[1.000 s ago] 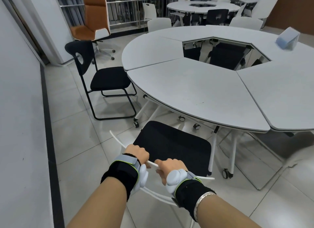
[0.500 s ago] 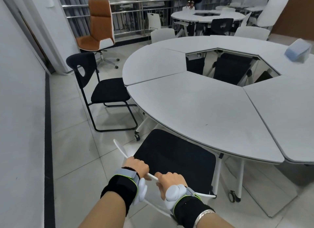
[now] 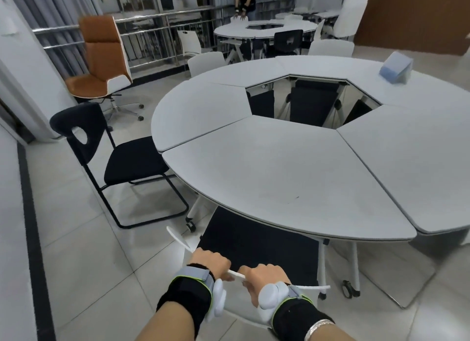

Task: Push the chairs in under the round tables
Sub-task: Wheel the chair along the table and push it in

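Both hands grip the top edge of a white-backed chair with a black seat [image 3: 256,249]. My left hand [image 3: 209,263] holds the backrest left of centre and my right hand [image 3: 264,277] holds it beside that. The seat's front part lies under the rim of the grey round table [image 3: 279,178]. A second chair, a black chair [image 3: 122,160], stands to the left, its seat just touching under the table's edge and its back out on the floor.
An orange office chair [image 3: 101,61] stands at the back left by a railing. A blue box [image 3: 395,70] lies on the table's far right. A second round table [image 3: 264,31] stands behind, with a person beside it. A wall runs along my left.
The white chair has slid forward, so more of its black seat is under the table rim. Both hands kept their grip and moved with it.
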`<state>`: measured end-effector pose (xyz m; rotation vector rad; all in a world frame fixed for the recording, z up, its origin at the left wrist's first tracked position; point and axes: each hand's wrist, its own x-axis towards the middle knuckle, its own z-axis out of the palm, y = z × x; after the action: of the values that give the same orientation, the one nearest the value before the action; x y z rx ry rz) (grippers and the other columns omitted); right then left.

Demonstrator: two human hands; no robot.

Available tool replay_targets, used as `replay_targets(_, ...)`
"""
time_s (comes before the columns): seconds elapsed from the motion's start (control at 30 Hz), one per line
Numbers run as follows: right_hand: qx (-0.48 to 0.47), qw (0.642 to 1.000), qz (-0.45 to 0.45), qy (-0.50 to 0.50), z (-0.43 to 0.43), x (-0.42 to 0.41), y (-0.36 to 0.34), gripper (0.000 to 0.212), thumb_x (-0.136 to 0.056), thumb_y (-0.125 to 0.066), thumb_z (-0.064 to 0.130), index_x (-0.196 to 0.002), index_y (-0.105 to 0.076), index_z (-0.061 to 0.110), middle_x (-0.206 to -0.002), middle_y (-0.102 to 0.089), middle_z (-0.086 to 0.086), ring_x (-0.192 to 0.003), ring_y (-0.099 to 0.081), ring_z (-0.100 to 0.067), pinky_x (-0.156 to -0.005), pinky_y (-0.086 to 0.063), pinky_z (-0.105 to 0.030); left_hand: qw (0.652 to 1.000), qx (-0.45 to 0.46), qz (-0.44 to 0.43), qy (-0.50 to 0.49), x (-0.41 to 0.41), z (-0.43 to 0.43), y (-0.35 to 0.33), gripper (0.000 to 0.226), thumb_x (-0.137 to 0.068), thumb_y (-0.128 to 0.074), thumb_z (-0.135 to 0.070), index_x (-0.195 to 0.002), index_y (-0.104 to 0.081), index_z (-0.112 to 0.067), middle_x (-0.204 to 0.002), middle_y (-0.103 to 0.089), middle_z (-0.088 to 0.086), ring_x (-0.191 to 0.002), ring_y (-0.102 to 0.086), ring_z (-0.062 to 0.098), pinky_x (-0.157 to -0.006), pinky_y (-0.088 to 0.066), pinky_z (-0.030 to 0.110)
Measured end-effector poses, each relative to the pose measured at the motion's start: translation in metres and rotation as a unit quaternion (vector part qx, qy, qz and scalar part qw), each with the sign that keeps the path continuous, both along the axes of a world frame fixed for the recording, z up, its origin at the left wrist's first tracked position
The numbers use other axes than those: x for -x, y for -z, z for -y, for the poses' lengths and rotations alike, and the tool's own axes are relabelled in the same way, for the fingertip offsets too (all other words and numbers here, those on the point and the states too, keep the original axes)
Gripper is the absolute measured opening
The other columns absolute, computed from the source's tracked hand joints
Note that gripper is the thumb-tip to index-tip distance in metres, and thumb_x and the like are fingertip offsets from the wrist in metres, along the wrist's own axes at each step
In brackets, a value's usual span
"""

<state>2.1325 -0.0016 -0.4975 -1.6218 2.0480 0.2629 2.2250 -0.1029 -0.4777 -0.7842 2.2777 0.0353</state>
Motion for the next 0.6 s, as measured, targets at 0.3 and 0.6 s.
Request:
replay_targets(0.3,0.009,0.999,-0.008,0.046,0.022,0.028,-0.002,0.032,-0.101,-0.038,0.024,-0.131,-0.047,0.019,-0.124,-0.06,-0.013,-0.113,-0.056,-0.034,-0.076,-0.03,-0.032,1.0,-0.022,-0.007,0.011,0.035,0.027,0.002,0.043,-0.096,-0.038,-0.048,-0.122,-0.054,-0.018,-0.126,-0.06,0.007,-0.119,-0.054,0.026,-0.103,-0.032,0.041)
replay_targets(0.6,0.015,0.998,-0.017,0.06,0.039,0.052,-0.004,0.032,-0.1,-0.039,0.024,-0.13,-0.048,0.017,-0.123,-0.061,-0.014,-0.111,-0.057,-0.035,-0.074,-0.03,-0.031,0.999,-0.03,-0.017,0.036,0.06,0.049,0.004,0.043,-0.096,-0.04,-0.049,-0.121,-0.055,-0.018,-0.125,-0.06,0.007,-0.117,-0.056,0.026,-0.097,-0.038,0.037)
